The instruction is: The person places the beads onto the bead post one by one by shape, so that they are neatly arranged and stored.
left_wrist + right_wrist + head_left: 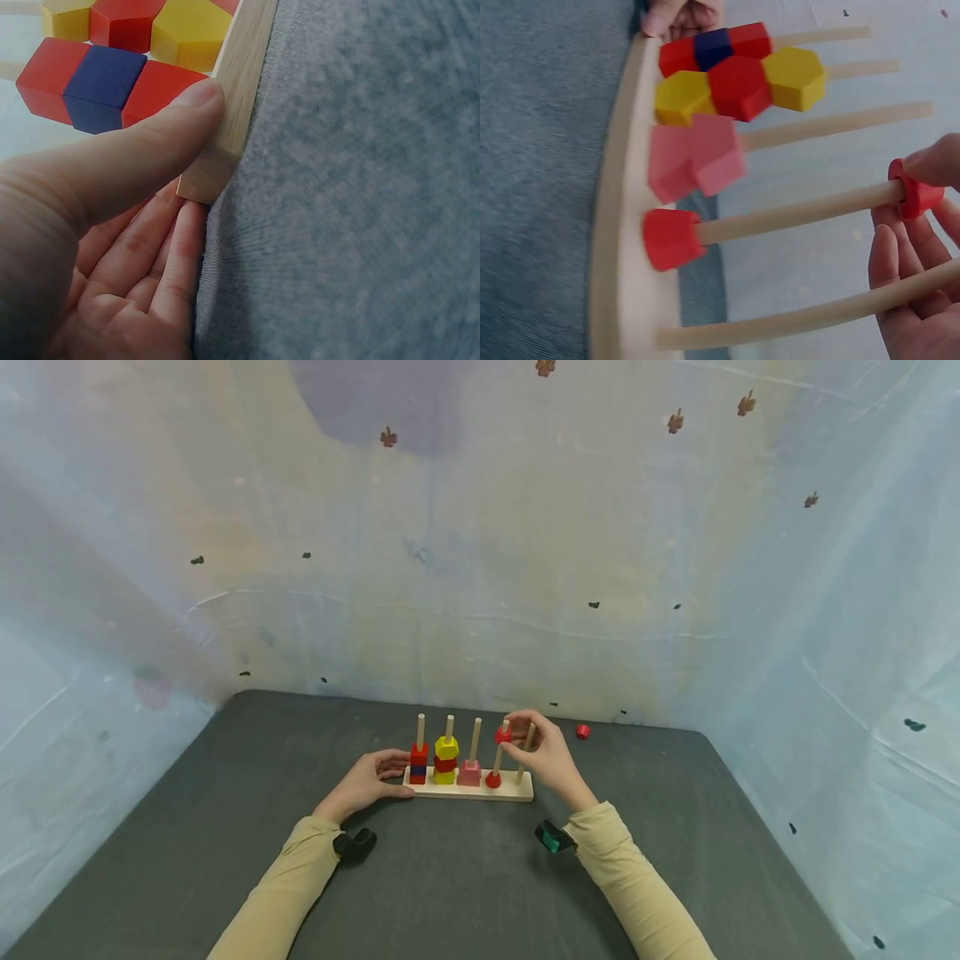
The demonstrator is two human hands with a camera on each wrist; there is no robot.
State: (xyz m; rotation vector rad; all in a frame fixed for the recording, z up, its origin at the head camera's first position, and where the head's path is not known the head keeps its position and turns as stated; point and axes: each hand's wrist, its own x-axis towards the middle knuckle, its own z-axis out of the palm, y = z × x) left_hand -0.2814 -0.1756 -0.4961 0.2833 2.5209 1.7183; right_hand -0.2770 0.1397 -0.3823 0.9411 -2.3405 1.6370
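Observation:
A wooden peg stand with a row of upright pegs sits on the table. My left hand grips its left end, thumb at the front edge. My right hand pinches a red tapered bead at the top of the fourth peg, whose tip pokes through it. Another red tapered bead sits at that peg's foot. Red and blue blocks fill the first peg's lower part. Yellow and red hexagonal blocks are on the second, pink blocks on the third.
The fifth peg at the right end stands bare, close by the right hand's fingers. A loose red bead lies on the dark table behind and right of the stand. Pale sheeting hangs behind and beside the table.

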